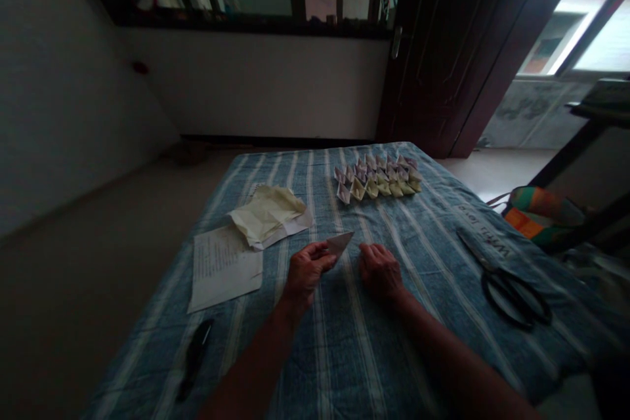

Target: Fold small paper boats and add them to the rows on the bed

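Along the left side of the blue striped cloth [315,367], what's that dark shape?

A slim black object [195,359], possibly a pen, though it's too dim to say for sure.

And just right of it?

A sheet of paper [224,268] with lines of writing too small to read, then a crumpled pale yellow paper [268,213] lying on white paper [283,234].

What about the left hand [308,272]?

Its grip is closed on a folded paper triangle [339,243]. The tip sticks out past the fingers, but the hand hides the rest of the paper.

Anything beyond that?

Small folded paper boats [377,178] sit packed in rows near the far edge. They overlap too much to count.

And the right hand [380,270]?

It's on the cloth near the triangle, its grip loosely curled. The palm is hidden, so I can't tell whether it holds anything.

Further right?

Black-handled scissors [512,295] lie on the cloth beside dim lettering I can't read. Past the edge, dark furniture partly hides some multicoloured striped fabric [539,216].
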`<state>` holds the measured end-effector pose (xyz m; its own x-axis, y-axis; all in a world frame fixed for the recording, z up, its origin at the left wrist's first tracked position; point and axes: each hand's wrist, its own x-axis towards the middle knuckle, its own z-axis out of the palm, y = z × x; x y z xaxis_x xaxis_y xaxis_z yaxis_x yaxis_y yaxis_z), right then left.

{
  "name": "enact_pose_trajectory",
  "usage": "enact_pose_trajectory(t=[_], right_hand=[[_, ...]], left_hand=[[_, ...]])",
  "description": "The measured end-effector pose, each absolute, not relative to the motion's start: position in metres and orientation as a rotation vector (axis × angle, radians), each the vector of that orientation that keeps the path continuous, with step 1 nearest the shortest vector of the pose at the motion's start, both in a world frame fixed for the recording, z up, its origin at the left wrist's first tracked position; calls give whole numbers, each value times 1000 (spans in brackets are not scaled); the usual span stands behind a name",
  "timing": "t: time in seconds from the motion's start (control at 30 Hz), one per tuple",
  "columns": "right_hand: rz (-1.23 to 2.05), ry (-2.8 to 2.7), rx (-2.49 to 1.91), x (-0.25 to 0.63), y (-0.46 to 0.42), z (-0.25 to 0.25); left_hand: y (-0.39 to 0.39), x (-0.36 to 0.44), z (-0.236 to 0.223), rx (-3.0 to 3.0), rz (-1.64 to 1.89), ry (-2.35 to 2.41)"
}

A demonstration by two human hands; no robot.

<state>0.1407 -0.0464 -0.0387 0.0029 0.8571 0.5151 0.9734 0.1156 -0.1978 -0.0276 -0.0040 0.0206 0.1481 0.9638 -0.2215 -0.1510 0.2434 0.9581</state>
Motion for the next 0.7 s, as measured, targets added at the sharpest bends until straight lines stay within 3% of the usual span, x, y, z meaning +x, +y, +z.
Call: enact_pose_trajectory(t=[0.47, 0.6, 0.7], right_hand=[[-17, -1941, -1827, 138, -52, -10], [536, -1553, -1527, 126, -75, 8], [679, -1401, -1388, 109, -94, 20]], left_hand=[[-58, -38, 42, 440, 1087, 984], [-69, -39, 39, 377, 1098, 978], [-76, -39, 32, 427, 1131, 986]])
